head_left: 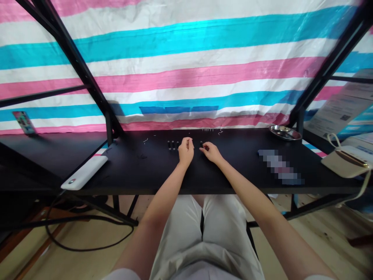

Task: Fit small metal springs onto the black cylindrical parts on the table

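Observation:
Both my hands rest on a black table (233,171), close together near its middle. My left hand (185,149) has its fingers curled in a pinch; what it holds is too small to make out. My right hand (211,151) is also curled, its fingertips at a small dark piece (201,144) on the table. A short row of small black upright pieces (173,145) stands just left of my left hand. Further back lies a row of tiny metal pins (207,130) and a thin bit of wire (220,132).
A round metal dish (284,132) sits at the back right. A white power bank (84,172) with a black cable lies at the left front edge. A white device (346,160) is on the right, a small card (23,122) far left. Black frame struts rise on both sides.

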Available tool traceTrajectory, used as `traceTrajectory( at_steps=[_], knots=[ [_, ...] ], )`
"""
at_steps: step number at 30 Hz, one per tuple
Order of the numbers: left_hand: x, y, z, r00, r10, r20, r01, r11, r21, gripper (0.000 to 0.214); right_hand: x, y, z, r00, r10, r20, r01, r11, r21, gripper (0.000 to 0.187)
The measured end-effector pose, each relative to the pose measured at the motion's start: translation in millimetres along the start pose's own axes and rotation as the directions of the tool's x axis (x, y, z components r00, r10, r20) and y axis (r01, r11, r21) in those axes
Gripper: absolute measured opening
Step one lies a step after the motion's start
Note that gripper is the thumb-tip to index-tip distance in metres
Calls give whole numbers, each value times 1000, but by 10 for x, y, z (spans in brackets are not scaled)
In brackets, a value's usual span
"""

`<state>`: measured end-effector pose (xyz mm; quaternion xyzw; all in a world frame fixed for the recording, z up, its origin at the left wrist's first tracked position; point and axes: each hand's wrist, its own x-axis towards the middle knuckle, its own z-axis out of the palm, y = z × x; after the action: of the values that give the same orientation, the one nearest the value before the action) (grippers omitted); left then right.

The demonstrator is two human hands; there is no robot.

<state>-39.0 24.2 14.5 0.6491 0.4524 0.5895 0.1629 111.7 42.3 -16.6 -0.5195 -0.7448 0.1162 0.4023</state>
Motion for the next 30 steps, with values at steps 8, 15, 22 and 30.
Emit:
traceTrajectory(
  at_steps=[8,15,22,30],
  knots=[
    [25,16,-32,997,-61,-56,57,996,-75,24,187,-38,171,994,50,101,-50,999,5,12],
    [23,25,-37,998,-41,-38,37,995,-90,22,242,-86,204,986,67,155,-62,997,-36,12],
    [7,32,-36,999,-35,-16,34,998,-58,24,253,-67,242,982,62,176,-35,988,-153,8],
    [-11,6,-22,999,19,35,-18,999,-28,24,91,-3,43,982,-32,186,89,949,-303,34]
  ],
)
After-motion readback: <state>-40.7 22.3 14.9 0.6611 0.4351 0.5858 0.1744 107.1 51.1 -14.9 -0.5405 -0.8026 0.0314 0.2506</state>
